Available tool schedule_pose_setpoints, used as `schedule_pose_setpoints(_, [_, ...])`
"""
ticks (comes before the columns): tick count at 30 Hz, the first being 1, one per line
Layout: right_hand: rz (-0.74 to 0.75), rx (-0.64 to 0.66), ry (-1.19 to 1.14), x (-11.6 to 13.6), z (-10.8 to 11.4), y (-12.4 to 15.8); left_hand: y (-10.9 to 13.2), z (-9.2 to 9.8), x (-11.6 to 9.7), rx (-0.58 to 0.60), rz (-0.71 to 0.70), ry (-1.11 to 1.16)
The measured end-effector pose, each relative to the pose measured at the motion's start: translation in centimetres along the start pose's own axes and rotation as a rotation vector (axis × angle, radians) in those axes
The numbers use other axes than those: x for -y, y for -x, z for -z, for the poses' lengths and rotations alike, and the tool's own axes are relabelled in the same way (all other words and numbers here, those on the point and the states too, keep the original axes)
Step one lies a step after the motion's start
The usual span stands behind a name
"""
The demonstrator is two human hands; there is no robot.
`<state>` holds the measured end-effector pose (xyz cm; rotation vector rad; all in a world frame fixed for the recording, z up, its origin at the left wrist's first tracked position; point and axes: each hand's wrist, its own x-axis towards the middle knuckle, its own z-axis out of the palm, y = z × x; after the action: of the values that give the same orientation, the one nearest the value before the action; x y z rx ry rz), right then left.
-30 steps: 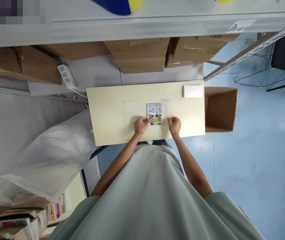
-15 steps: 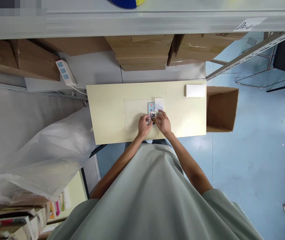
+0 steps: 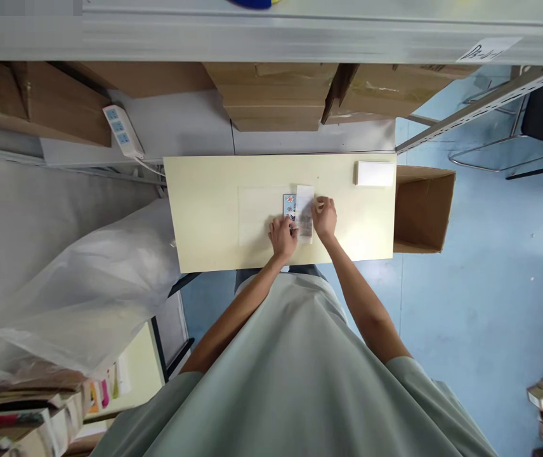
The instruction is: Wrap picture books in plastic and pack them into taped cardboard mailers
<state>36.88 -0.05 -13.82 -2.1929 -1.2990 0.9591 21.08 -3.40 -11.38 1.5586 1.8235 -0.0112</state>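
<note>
A small booklet or card (image 3: 289, 204) with a light blue printed face lies flat on the cream table. Over its right part rests a narrow, thin whitish strip (image 3: 304, 216) with a greyish lower area. My left hand (image 3: 283, 237) presses down on the lower part of the booklet, its fingers spread. At the strip's right edge, my right hand (image 3: 325, 218) has its thumb and fingers curled together in a pinch; its fingertips are small and partly hidden. To the left of the booklet a pale thin sheet (image 3: 257, 212) lies flat on the tabletop.
A white box (image 3: 375, 173) stands at the back right of the table (image 3: 205, 209). Beyond the right edge sits an open cardboard box (image 3: 421, 209). A power strip (image 3: 124, 132) and cardboard boxes (image 3: 276, 95) line the shelf behind. Clear plastic sheeting (image 3: 100, 285) hangs at left.
My right hand has moved right, off the booklet to the strip's outer edge. The strip now reaches lower over the booklet. My left hand has shifted slightly right, its fingers more spread.
</note>
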Motion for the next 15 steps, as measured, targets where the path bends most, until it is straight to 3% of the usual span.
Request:
schedule_pose_setpoints(6, [-0.256, 0.083, 0.073, 2.6, 0.2, -4.3, 0.1, 0.2, -1.7, 0.012, 0.077, 0.023])
schedule_pose_setpoints(15, [-0.214, 0.112, 0.072, 4.0, 0.5, -5.3, 0.2, -1.3, -4.6, -0.075, 0.185, 0.035])
